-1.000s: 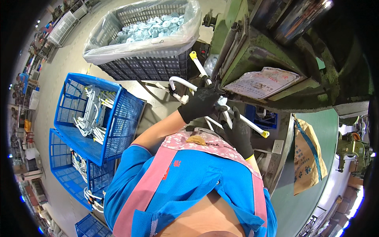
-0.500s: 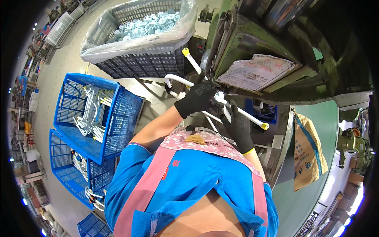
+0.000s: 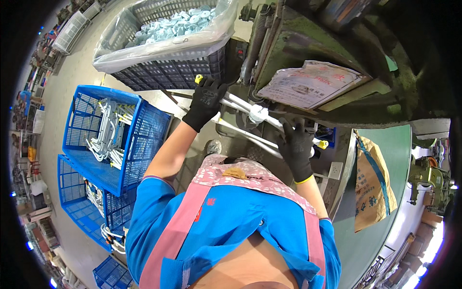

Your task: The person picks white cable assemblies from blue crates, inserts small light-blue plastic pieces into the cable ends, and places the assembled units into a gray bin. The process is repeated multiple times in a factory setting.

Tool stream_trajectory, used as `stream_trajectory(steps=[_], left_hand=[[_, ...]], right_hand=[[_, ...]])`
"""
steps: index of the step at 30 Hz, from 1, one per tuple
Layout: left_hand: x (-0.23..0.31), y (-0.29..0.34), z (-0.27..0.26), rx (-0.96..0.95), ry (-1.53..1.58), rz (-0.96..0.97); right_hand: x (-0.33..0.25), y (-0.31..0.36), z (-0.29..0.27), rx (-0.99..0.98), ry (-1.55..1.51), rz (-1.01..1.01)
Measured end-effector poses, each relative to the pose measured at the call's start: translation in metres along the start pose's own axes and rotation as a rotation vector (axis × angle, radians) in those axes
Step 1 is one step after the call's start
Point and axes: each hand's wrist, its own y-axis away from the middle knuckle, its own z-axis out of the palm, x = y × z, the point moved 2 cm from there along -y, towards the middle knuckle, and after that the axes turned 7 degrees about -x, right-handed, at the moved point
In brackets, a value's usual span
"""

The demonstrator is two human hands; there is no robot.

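Observation:
A white metal tube frame (image 3: pixel 237 101) lies slantwise below the green machine, with a white plastic piece (image 3: pixel 258 113) at its middle. My left hand (image 3: pixel 207 101), in a black glove, is closed around its far-left part, just below a yellow end cap (image 3: pixel 198 78). My right hand (image 3: pixel 294 147), also black-gloved, grips the frame on the right, near another yellow end cap (image 3: pixel 322 144). Further white tubes (image 3: pixel 248 137) run below, between my hands; whether they join the same frame I cannot tell. The right fingertips are partly hidden among the tubes.
The green machine (image 3: pixel 313 48) overhangs at the upper right, a paper sheet (image 3: pixel 310 86) on it. A black crate (image 3: pixel 168 72) of pale blue plastic pieces stands at the back. Blue crates (image 3: pixel 156 149) with white tubes are stacked left. A brown sack (image 3: pixel 373 188) lies on the right.
My left hand has moved left, from the middle of the frame out to its far-left end. The plastic piece now shows uncovered, and the curved white tube end is out of sight.

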Motion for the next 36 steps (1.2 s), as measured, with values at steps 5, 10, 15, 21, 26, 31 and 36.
stream_trajectory(steps=[5, 10, 15, 21, 26, 31, 36], left_hand=[[-0.002, 0.008, 0.004, -0.089, -0.064, 0.010], [-0.002, 0.007, -0.002, -0.239, -0.088, 0.001], [-0.006, 0.006, 0.000, -0.289, -0.051, 0.069], [-0.011, -0.008, 0.001, -0.320, -0.089, 0.159], [-0.010, -0.009, -0.004, -0.245, -0.119, 0.201], [-0.009, -0.003, -0.002, -0.274, -0.181, 0.186], [-0.007, -0.006, 0.001, -0.244, -0.215, 0.155]], right_hand=[[0.037, -0.017, 0.042, 0.061, -0.064, -0.089], [0.042, -0.015, 0.061, -0.036, 0.083, 0.167], [0.027, -0.012, 0.042, -0.006, 0.079, 0.242], [0.007, -0.014, 0.022, 0.036, 0.162, 0.287], [0.000, -0.017, 0.020, 0.108, 0.030, 0.301], [0.009, -0.012, 0.029, 0.011, 0.039, 0.378], [0.014, -0.014, 0.036, 0.133, 0.114, 0.235]])
